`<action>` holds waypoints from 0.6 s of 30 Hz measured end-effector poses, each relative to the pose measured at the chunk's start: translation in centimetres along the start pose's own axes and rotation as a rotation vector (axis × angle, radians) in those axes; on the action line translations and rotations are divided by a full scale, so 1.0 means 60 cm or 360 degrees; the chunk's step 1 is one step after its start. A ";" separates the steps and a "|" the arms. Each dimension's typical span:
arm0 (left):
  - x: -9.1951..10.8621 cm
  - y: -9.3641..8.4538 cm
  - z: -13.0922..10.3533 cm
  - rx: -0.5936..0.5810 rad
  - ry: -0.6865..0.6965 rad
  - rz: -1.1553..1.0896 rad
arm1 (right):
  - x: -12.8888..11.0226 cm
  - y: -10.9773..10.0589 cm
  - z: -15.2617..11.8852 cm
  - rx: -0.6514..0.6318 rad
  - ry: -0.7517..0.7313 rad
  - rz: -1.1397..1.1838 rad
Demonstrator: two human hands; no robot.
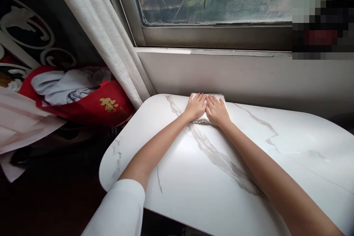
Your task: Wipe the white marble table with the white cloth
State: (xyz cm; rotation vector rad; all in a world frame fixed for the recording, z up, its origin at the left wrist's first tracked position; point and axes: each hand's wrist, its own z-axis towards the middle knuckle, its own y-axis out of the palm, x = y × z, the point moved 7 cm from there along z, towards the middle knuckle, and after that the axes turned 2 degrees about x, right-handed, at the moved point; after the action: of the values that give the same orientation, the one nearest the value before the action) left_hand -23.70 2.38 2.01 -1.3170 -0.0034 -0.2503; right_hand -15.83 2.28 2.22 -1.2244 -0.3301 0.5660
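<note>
Both my arms reach across a white marble-patterned table (177, 162) to its far edge by the wall. There a folded white cloth (203, 119) lies flat on the tabletop. My left hand (195, 107) rests palm down on the cloth's left part, fingers stretched out. Beside it, my right hand (217, 111) presses flat on the right part, its fingers also extended. The fingertips of the two hands nearly meet at the middle. Much of the cloth is hidden under the hands.
Behind the table runs a pale wall with a window (215, 3) above it. A light curtain (102, 29) hangs at the left. Beyond the table's left end stands a red bag (110, 105) with grey cloth (66, 84) inside. The top right corner is pixelated.
</note>
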 end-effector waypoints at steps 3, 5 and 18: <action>0.006 -0.010 -0.047 -0.0026 0.0018 0.0013 | -0.029 -0.012 -0.039 -0.0020 -0.0014 0.0029; 0.014 -0.022 -0.094 -0.0034 0.0074 0.0001 | -0.054 -0.022 -0.078 -0.0028 -0.0008 0.0110; 0.041 -0.125 -0.414 -0.0132 0.0278 -0.0129 | -0.245 -0.081 -0.330 -0.0340 -0.0253 0.1146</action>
State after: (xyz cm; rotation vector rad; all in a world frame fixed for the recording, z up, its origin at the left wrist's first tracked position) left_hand -26.14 -23.52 3.21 -1.3755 0.1022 -0.4379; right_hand -16.28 -22.86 1.42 -1.5063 -0.0699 1.2770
